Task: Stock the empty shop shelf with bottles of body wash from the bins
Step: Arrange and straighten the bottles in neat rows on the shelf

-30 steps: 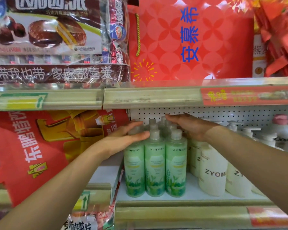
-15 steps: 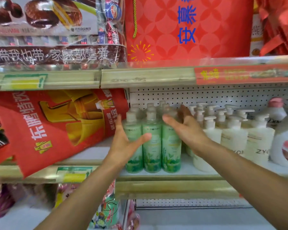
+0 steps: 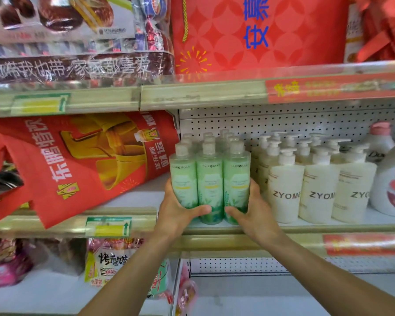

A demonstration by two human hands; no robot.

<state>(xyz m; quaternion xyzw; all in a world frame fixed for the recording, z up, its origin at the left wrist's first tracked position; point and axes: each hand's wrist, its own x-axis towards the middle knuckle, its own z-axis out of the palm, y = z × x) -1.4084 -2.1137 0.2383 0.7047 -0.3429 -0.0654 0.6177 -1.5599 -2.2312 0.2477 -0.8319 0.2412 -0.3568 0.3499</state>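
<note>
Three green SHIRORUKA body wash bottles point(image 3: 210, 185) are standing in a tight front row at the lip of the middle shelf point(image 3: 306, 228), with more of the same kind ranked behind them toward the pegboard back panel point(image 3: 283, 117). The left hand point(image 3: 177, 215) is cupping the left bottle, its thumb lying across the lower front of the row and its fingers wrapping round the far side, out of sight. The right hand point(image 3: 254, 215) is mirroring it on the right bottle, thumb curling across the front, fingers hidden behind. Together they are squeezing the row from both ends.

The likely trouble, as I judge it: the bottles are tall and narrow and sitting close to the edge, so an uneven push or a quick release could be tipping one forward off the shelf, or knocking the rows behind it over. Shoving rightward could also be bumping the neighbours.

Just beside them on the right, cream pump bottles point(image 3: 285, 185) are showing "ZYOM" with the rest cut off; beyond those a white jug point(image 3: 391, 185) is partly in view, and behind it a pink-capped bottle point(image 3: 380, 142) whose label starts "Do". To the left a red bag point(image 3: 84, 160) printed with large Chinese characters is leaning over the shelf. Price-rail writing is too blurred to read.
</note>
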